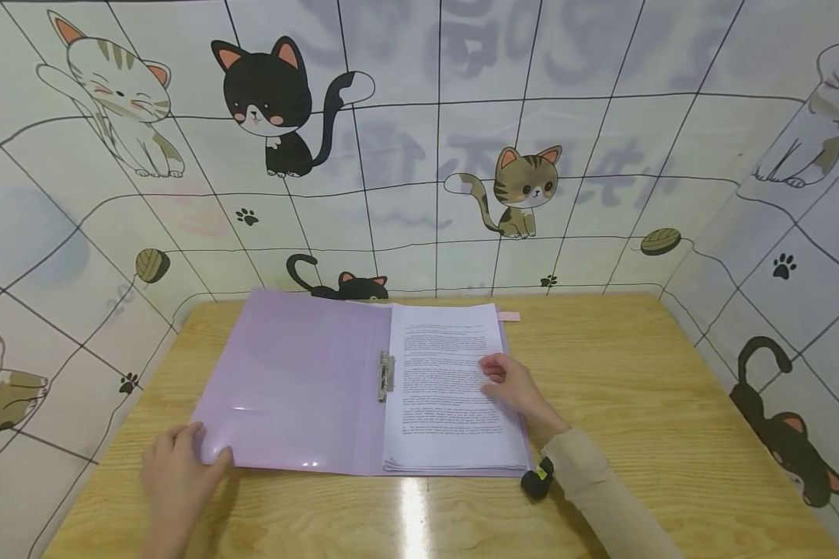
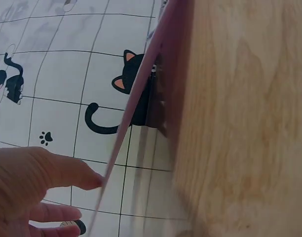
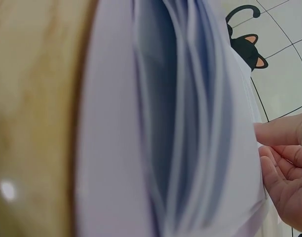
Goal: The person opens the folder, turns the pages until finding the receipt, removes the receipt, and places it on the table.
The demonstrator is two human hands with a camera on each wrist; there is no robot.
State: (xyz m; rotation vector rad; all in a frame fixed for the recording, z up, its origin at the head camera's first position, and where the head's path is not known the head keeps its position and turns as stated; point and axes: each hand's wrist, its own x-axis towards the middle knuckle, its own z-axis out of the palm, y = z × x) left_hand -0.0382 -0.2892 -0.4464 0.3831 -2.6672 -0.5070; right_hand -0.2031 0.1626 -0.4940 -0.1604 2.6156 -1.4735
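Folder (image 1: 287, 373), purple, lies open on the wooden table (image 1: 629, 388), its cover to your left and the paper stack (image 1: 440, 388) to your right. Spine and sheets run long-ways from your side toward the wall (image 1: 405, 217); the whole spread is wider than deep. Metal clip (image 1: 386, 376) sits at the stack's left edge, its length along the spine. Pink tab (image 1: 510, 317) sticks out rightward at the far right corner.

Your left hand (image 1: 182, 466) is at the cover's near left corner, thumb and fingers spread; in the left wrist view your thumb tip touches the cover's edge, which stands off the table. Your right hand (image 1: 517, 384) is over the right margin of the top page, fingers loosely bent, thumb and fingertips apart; can't tell whether any sheet is caught.

Your right fingers hide some line ends. Print is too small to read. Sheet edges bulge apart in the right wrist view, but blur makes them uncountable. Cover's underside is dark in the left wrist view. Your left forearm and right sleeve (image 1: 601, 489) are cut off by the bottom edge.
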